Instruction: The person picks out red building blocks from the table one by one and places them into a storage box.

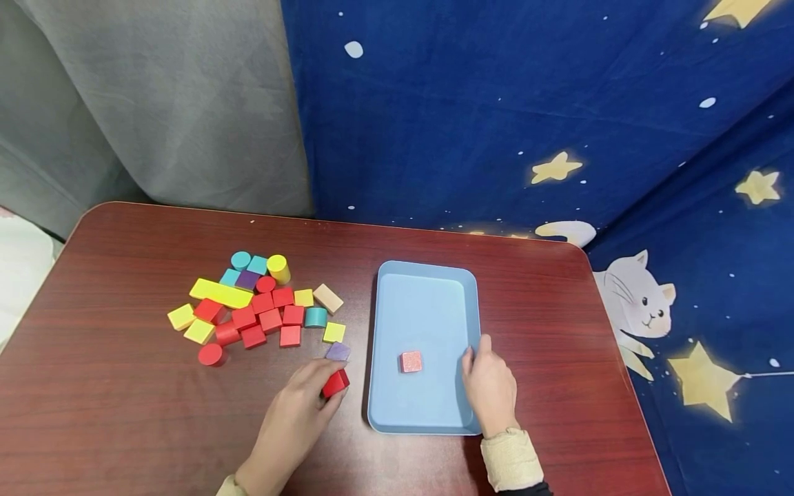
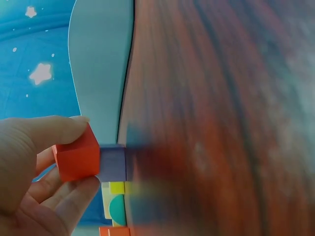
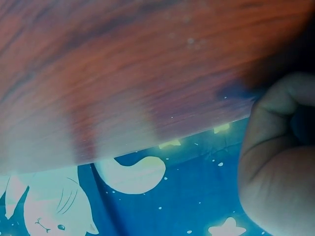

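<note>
My left hand [image 1: 291,417] pinches a red cube block [image 2: 78,160] between thumb and fingers, just left of the tray. Right behind that cube lies a purple block [image 1: 338,351]; in the left wrist view the red cube partly covers it. A light blue rectangular tray [image 1: 428,296] lies on the table with one pink block [image 1: 411,362] inside. My right hand [image 1: 493,389] grips the tray's right rim, thumb on the inner side. The right wrist view shows only part of this hand [image 3: 283,162], with the tray out of sight.
Left of the tray spreads a cluster of blocks: several red cubes [image 1: 270,321], a long yellow block [image 1: 221,294], a yellow cylinder [image 1: 278,269], a teal half-round block [image 1: 316,317] and a plain wooden block [image 1: 328,299]. Curtains [image 1: 434,124] hang behind the brown table [image 1: 124,399].
</note>
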`<state>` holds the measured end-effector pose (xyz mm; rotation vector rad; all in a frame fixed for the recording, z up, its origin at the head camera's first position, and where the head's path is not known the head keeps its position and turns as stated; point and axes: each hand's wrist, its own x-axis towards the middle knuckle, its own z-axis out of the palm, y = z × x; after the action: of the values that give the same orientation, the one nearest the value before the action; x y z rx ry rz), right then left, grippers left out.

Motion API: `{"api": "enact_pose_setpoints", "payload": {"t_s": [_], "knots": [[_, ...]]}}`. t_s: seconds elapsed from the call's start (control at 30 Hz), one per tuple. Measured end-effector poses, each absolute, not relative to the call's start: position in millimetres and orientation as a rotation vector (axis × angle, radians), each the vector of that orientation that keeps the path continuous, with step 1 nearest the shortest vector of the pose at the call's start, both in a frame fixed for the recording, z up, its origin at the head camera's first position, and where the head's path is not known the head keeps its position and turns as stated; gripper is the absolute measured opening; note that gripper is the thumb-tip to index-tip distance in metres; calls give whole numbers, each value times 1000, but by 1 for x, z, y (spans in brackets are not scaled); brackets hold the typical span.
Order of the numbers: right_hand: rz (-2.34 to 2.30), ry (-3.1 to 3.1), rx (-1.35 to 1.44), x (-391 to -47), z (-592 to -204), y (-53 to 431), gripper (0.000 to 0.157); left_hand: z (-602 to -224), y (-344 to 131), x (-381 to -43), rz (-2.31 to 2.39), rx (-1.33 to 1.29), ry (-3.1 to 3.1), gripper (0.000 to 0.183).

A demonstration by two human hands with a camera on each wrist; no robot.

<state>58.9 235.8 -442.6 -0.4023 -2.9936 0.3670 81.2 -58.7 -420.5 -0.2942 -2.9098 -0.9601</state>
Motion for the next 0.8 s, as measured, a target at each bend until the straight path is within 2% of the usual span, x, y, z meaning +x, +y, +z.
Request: {"api": "enact_pose_setpoints", "payload": {"t_s": [0.8], "knots": [[354, -2965, -379, 60, -444, 236, 20, -414, -43, 75, -1012, -380, -2818, 54]]}}
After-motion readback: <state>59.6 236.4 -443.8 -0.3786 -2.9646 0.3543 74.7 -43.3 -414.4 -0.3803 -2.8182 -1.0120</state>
